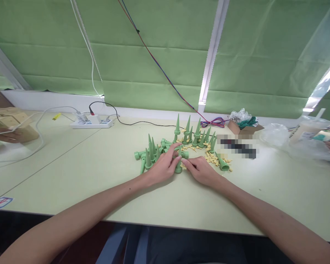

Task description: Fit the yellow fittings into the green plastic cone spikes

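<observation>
- Left hand (165,167) is gripping an upright green cone (178,168), fingers curling round it, at the middle of the table (99,176).
- Right hand (202,170) is touching the cone's base with pinched fingertips; whether it is holding anything cannot be told.
- Yellow pieces (212,158) are lying just right of the hands, with more cones (194,134) standing farther off.

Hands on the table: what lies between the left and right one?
In the head view, one upright green cone stands between the left hand and the right hand, close to both.
</observation>
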Demonstrator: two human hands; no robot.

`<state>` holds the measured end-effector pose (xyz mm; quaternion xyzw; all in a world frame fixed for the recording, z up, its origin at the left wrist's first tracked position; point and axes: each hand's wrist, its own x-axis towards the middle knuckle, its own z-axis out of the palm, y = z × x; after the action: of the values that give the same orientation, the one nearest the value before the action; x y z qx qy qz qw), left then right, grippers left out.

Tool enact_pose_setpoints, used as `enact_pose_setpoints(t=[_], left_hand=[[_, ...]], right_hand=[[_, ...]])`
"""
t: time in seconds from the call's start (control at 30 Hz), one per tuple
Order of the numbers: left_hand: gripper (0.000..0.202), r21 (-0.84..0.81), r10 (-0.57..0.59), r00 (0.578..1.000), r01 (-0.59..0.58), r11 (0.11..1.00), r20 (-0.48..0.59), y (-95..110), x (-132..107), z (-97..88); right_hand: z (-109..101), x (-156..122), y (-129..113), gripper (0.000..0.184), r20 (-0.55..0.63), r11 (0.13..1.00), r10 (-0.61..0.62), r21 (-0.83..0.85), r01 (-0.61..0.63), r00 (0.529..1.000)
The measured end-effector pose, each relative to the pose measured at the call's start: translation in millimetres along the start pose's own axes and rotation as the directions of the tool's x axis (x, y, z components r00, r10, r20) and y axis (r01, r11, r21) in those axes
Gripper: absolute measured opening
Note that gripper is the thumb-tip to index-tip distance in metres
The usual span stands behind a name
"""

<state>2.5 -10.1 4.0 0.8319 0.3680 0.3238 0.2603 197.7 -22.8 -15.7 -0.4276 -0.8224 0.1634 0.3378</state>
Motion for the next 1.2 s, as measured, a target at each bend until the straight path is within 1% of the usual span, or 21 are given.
enact_pose_setpoints(t=[0.1,0.27,0.43,0.53,0.77,0.93,1.1,1.2], left_hand=[[0.045,-0.004,0.002,1.0,-0.002,1.0,0.018,1,-1,-0.3],[0.048,-0.021,0.01,0.999,-0.009,1.0,0.052,3,-1,-0.7],[0.052,-0.032,0.002,0.997,0.001,0.999,0.073,5,-2,-0.4],[0.053,-0.054,0.005,0.996,0.0,0.999,0.086,4,-2,-0.1],[0.054,-0.068,-0.002,0.994,0.009,0.998,0.106,4,-2,-1.3],[0.053,-0.017,0.005,0.992,-0.003,1.0,0.124,1,-3,-0.8],[0.049,0.021,0.044,0.995,-0.046,0.999,0.095,-1,-2,2.2],[0.049,0.039,0.066,0.994,-0.069,0.997,0.082,-1,-2,3.4]], right_hand=[[-1,1,0,0.053,-0.048,0.999,0.013,0.037,-0.012,0.999],[-3,2,-3,0.045,-0.163,0.998,0.02,0.062,-0.01,0.986],[-3,1,-7,0.026,-0.187,0.993,0.043,0.115,-0.022,0.981],[-2,0,-7,0.022,-0.202,0.992,0.04,0.127,-0.014,0.978],[0,-1,-8,0.021,-0.261,0.991,-0.03,0.118,0.062,0.965],[1,-2,-13,0.027,-0.31,0.991,-0.086,0.075,0.115,0.947],[1,-4,-17,0.026,-0.365,0.99,-0.117,0.035,0.14,0.924],[1,-4,-16,0.024,-0.375,0.99,-0.112,0.041,0.137,0.92]])
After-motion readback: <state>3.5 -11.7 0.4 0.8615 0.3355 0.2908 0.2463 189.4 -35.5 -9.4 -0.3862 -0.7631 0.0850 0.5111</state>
